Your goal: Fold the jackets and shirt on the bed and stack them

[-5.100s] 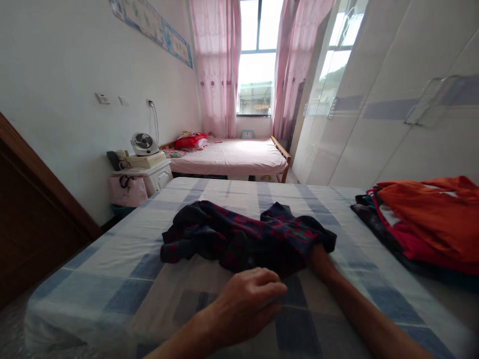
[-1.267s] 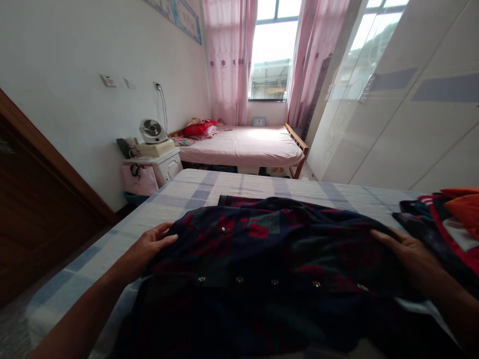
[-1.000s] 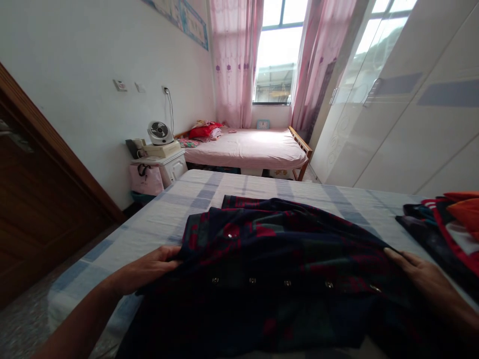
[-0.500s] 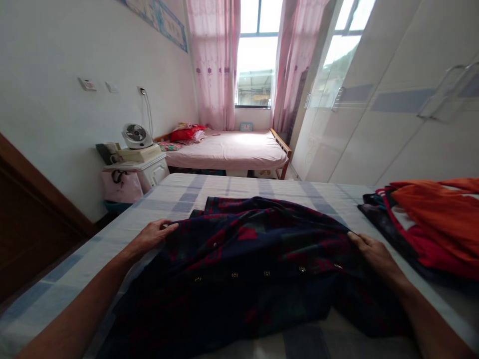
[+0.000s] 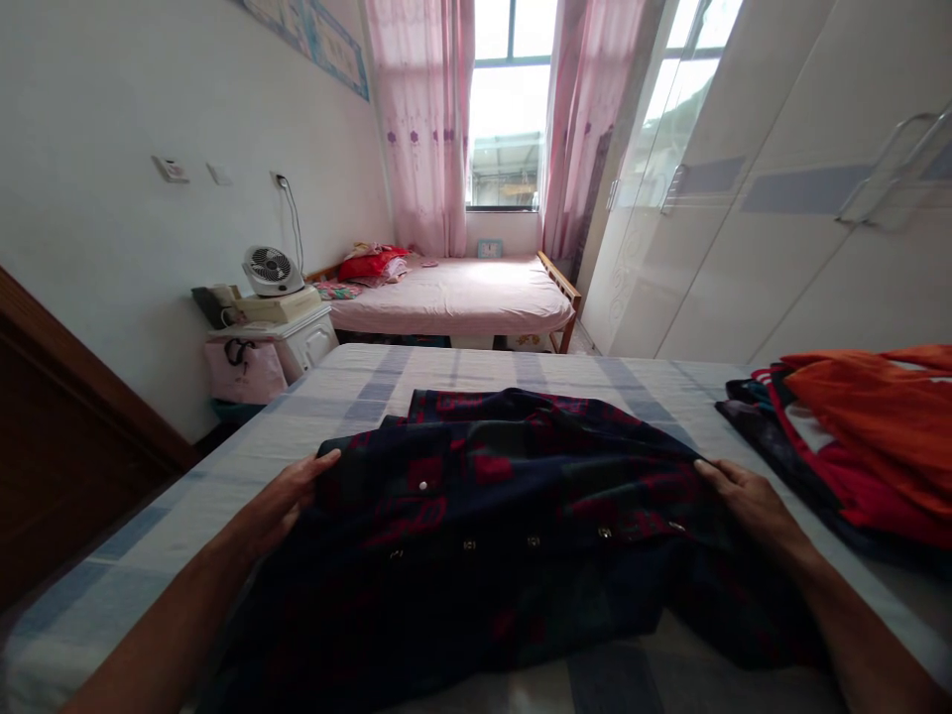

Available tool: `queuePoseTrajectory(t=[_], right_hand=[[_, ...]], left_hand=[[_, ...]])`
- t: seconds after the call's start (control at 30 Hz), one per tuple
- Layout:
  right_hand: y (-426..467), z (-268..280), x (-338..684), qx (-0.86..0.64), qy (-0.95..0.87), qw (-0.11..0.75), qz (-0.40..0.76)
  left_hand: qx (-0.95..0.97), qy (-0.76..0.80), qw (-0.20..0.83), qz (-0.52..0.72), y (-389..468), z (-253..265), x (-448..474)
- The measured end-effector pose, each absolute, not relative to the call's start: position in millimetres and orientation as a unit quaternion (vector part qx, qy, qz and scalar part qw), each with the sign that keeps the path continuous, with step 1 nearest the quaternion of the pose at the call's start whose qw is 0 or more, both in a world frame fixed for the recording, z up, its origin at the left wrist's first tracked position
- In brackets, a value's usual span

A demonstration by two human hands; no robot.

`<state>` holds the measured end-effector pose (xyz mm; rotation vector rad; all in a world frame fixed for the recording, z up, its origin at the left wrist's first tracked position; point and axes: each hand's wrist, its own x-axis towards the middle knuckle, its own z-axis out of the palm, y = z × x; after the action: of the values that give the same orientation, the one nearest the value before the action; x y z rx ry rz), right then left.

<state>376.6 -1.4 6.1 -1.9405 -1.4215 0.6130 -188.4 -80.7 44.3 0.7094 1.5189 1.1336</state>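
Observation:
A dark blue and red plaid shirt with a row of snap buttons lies spread across the blue-checked bed in front of me. My left hand grips the shirt's left edge, thumb on top of the cloth. My right hand holds the shirt's right edge, fingers lying over the fabric. Both forearms stretch over the near part of the shirt, which hangs toward me off the bed.
A pile of orange, red and dark clothes sits on the bed at right. A white nightstand with a small fan stands left, a pink bed behind. White wardrobe doors line the right wall.
Five seconds ago the shirt lay crumpled with my hands at its near edge. Now it is spread flat, held at both sides. In the last half second my left hand slid slightly toward me.

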Motion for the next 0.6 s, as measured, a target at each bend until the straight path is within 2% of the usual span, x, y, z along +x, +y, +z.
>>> queuePoseTrajectory(t=[0.17, 0.3, 0.37, 0.5, 0.6], right_hand=[[-0.3, 6.0, 376.8, -0.726, -0.513, 0.344, 0.301], [8.0, 12.1, 376.6, -0.716, -0.499, 0.339, 0.351], [13.5, 18.1, 374.0, -0.713, -0.497, 0.322, 0.375], [19.0, 29.9, 365.1, -0.677, -0.492, 0.296, 0.460], [17.3, 30.3, 361.2, -0.660, -0.465, 0.323, 0.494]], left_hand=[[0.319, 0.631, 0.550, 0.444, -84.3, 43.1, -192.2], [0.395, 0.686, 0.479, 0.379, -86.4, 47.2, -192.1], [0.402, 0.684, 0.448, 0.412, -85.3, 50.8, -192.4], [0.325, 0.613, 0.447, 0.565, -81.3, 61.4, -197.4], [0.332, 0.626, 0.459, 0.536, -84.3, 65.5, -192.7]])
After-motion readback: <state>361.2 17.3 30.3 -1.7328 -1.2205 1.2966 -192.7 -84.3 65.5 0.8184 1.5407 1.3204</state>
